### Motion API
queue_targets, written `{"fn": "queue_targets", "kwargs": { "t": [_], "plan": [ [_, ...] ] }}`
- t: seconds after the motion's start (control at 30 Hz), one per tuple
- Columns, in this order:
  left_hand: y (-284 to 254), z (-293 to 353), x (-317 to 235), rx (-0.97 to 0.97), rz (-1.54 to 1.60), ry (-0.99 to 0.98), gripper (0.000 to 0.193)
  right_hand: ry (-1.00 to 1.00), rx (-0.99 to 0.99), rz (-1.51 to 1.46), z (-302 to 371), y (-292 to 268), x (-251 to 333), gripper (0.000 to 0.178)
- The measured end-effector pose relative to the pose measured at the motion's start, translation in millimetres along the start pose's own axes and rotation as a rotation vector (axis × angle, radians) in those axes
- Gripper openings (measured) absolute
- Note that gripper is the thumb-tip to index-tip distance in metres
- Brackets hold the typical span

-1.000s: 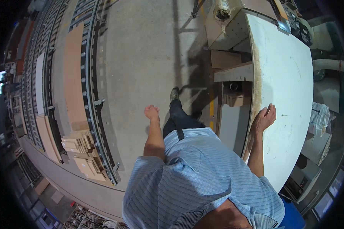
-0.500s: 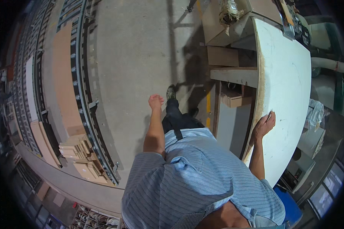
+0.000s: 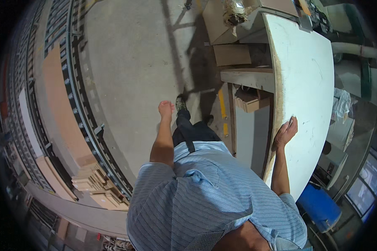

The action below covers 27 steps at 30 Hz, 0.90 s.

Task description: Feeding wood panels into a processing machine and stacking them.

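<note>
My right hand (image 3: 286, 131) lies at the near edge of a white tabletop (image 3: 308, 88) with a worn brown rim. Its fingers are bent together, and whatever may be between them is hidden or too small to name. Away from the table, my left hand (image 3: 166, 109) hangs over the concrete floor with its fingers curled in. Nothing shows in it, and it touches nothing.
A roller conveyor (image 3: 77, 98) runs along the left, bearing a long brown board (image 3: 63, 104) and stacked wooden pieces (image 3: 90, 178). Under the tabletop, a shelf holds brown boards (image 3: 253, 102). A blue barrel (image 3: 320, 207) stands at lower right.
The view has shifted and turned slightly as I walk along the table. My right hand stays at the tabletop's edge. My left hand still hangs at my side, curled.
</note>
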<state>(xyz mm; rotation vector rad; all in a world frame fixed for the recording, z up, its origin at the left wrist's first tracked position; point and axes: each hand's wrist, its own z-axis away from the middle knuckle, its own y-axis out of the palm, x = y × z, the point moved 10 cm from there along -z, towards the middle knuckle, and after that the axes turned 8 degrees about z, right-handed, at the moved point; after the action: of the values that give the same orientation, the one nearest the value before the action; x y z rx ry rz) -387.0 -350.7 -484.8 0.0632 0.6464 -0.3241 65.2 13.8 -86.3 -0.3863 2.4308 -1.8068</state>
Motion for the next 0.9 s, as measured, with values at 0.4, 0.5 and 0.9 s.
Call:
{"fn": "queue_targets", "kwargs": {
  "t": [0.4,0.5,0.9],
  "plan": [
    [76.4,-9.4,-32.8,0.153,-0.179,-0.003,0.013,0.021,0.009,0.035,-1.1,-0.6,-5.1,0.044],
    [90.8,-5.1,-36.8,0.172,-0.259,0.018,0.016,0.051,0.018,0.005,-0.3,-1.3,-8.7,0.044],
    [82.2,-0.6,-0.9,0.236,-0.384,0.002,0.010,0.109,0.062,-0.007,0.0,1.0,-7.8,0.045]
  ]
}}
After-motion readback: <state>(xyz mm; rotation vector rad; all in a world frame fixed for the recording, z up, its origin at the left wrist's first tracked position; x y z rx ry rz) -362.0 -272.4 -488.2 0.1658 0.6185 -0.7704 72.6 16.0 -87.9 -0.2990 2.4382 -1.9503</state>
